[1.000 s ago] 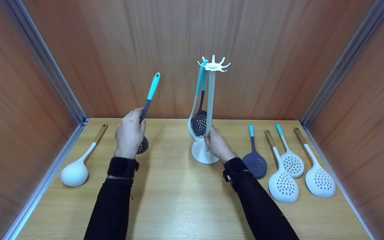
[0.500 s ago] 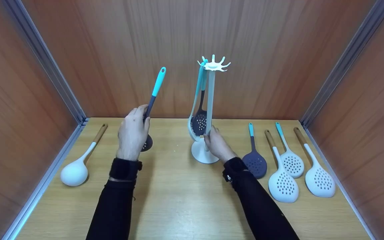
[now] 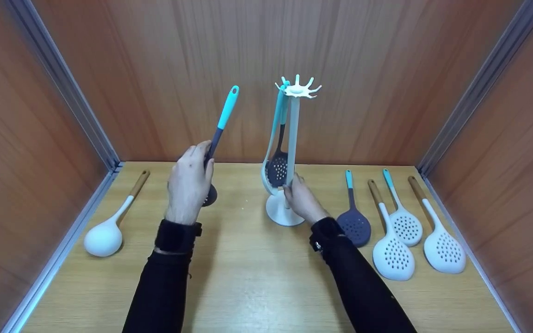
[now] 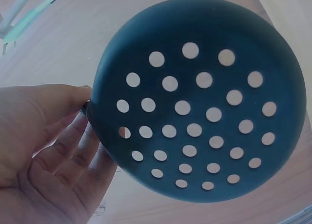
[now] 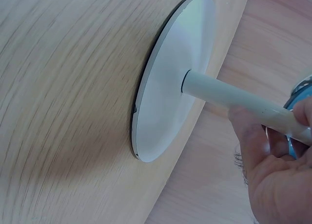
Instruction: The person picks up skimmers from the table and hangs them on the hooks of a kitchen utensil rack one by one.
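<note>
- Holding the dark skimmer [image 3: 220, 134] by its handle, our left hand [image 3: 189, 182] has its fingers [image 4: 73, 151] curled round the shaft just above the perforated head, which hangs clear of the desk [image 3: 248, 273].
- The teal handle end tilts up toward the white stand [image 3: 290, 152], near its hooks but apart from them.
- Our right hand [image 3: 301, 199] grips the stand's pole low down, fingers [image 5: 258, 136] wrapped round it just above the round base.

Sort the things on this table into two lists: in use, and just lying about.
In use: left hand gripping the dark skimmer; right hand holding the white rack.

Lying about: white ladle; dark skimmer on the table; three white skimmers.
</note>
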Available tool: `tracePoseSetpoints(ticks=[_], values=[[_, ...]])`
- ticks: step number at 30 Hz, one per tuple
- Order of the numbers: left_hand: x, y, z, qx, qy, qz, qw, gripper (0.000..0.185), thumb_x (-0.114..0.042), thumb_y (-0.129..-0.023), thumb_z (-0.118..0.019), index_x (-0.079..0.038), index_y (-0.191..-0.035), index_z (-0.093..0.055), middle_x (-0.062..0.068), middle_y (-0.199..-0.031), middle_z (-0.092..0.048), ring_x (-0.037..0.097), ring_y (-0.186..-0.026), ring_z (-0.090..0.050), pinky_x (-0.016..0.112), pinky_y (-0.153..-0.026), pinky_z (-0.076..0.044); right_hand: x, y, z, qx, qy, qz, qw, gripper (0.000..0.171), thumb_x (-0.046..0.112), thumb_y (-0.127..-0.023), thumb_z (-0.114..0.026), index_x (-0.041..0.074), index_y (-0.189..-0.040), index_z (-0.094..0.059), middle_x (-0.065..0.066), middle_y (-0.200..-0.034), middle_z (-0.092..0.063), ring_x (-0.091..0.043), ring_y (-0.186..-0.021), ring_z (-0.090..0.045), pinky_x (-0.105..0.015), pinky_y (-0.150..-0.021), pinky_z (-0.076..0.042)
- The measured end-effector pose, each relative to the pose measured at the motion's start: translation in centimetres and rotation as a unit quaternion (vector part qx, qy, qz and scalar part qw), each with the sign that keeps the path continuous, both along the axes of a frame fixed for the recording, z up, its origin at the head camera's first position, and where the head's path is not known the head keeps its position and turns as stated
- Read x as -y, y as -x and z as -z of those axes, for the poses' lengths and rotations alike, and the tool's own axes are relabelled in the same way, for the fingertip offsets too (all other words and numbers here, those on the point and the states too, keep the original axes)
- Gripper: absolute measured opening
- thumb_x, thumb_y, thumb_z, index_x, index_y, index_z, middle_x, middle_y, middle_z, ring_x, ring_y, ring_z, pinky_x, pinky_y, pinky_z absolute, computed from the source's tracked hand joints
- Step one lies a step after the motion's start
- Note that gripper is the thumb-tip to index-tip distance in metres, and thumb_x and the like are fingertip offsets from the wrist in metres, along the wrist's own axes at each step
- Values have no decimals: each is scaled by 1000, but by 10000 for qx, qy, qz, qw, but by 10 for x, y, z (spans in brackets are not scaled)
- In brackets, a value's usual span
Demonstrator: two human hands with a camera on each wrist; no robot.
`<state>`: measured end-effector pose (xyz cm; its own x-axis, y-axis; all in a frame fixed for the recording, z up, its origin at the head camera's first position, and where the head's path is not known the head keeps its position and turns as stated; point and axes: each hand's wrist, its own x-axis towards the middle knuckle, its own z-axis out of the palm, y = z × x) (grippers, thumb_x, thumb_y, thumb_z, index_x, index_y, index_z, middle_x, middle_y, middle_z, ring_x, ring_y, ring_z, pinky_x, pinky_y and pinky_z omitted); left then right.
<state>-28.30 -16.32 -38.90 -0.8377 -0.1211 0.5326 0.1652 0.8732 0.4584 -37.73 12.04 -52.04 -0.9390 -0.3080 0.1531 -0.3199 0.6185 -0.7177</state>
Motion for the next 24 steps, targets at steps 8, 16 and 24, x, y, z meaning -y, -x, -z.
tracePoseSetpoints(ticks=[8,16,24], values=[[-7,-4,-6,-23,-49,22,10000,45,-11,-116,-75,-3,-159,-68,23,-135,-81,43,-119,-83,61,-99,-72,0,2,-1,139,-40,63,9999,52,9,-124,-54,-3,-174,-43,-31,-162,-61,-44,-157,-62,-57,-134,-55],[-14,-12,-12,-292,35,149,9995,44,-11,-115,-75,-4,-158,-70,23,-133,-81,43,-116,-84,61,-93,-72,0,2,1,-14,-112,12,9999,49,9,-123,-54,-5,-169,-46,-31,-160,-65,-46,-156,-62,-59,-135,-53],[-20,-19,-20,-282,54,194,9994,46,-12,-116,-74,-4,-161,-68,22,-133,-81,41,-114,-84,58,-93,-73,0,2,3,-103,-247,70,9996,48,10,-123,-55,-5,-169,-47,-30,-156,-67,-46,-153,-63,-59,-133,-55]])
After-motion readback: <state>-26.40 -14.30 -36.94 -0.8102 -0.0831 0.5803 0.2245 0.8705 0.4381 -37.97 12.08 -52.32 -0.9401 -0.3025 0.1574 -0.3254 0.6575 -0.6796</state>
